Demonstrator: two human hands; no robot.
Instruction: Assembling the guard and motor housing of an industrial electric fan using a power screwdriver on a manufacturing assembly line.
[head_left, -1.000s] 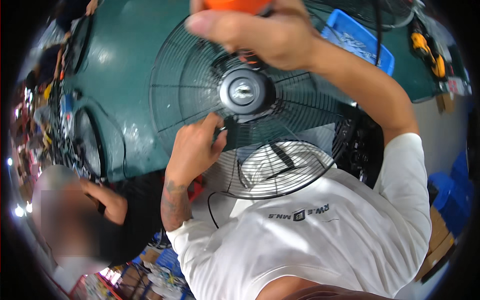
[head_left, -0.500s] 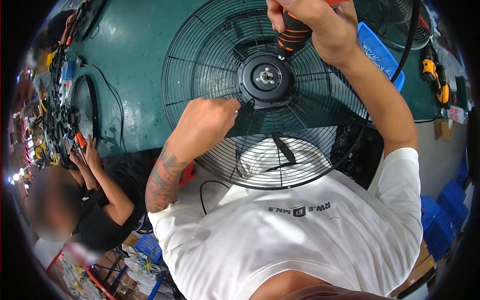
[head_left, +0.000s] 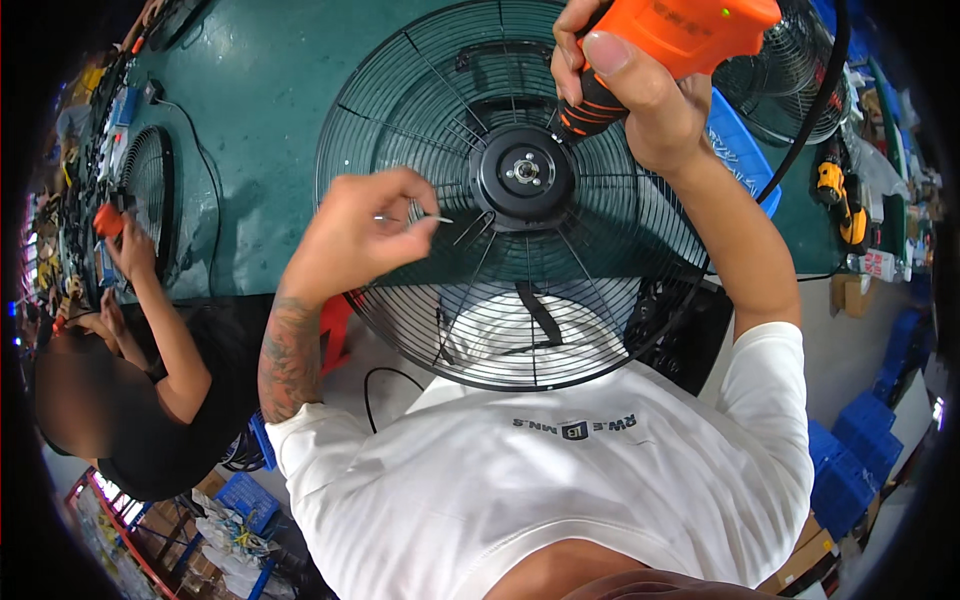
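Note:
A round black wire fan guard (head_left: pixel 545 375) lies partly on the green table and juts over its near edge. A black motor (head_left: pixel 524 200) sits at its centre. My right hand (head_left: pixel 650 105) is closed around an orange and black cordless screwdriver (head_left: pixel 700 30), its tip (head_left: pixel 562 138) angled down at the motor's upper right edge. Whether the tip touches is unclear. My left hand (head_left: pixel 365 225) hovers over the guard's left side, pinching a small shiny metal screw (head_left: pixel 436 218) between thumb and fingertip, apart from the motor.
A blue tray (head_left: pixel 735 150) stands behind my right forearm, near more wire guards (head_left: pixel 790 80). Yellow and black power drills (head_left: pixel 840 205) lie farther right. A black cable (head_left: pixel 825 90) hangs at the upper right. At left, a person (head_left: pixel 150 370) works beside another fan guard (head_left: pixel 150 190).
My left hand has drawn back left from the motor's lower left edge, the screw now showing. The screwdriver's orange body has come into view. At left, the co-worker's hand has risen with an orange tool.

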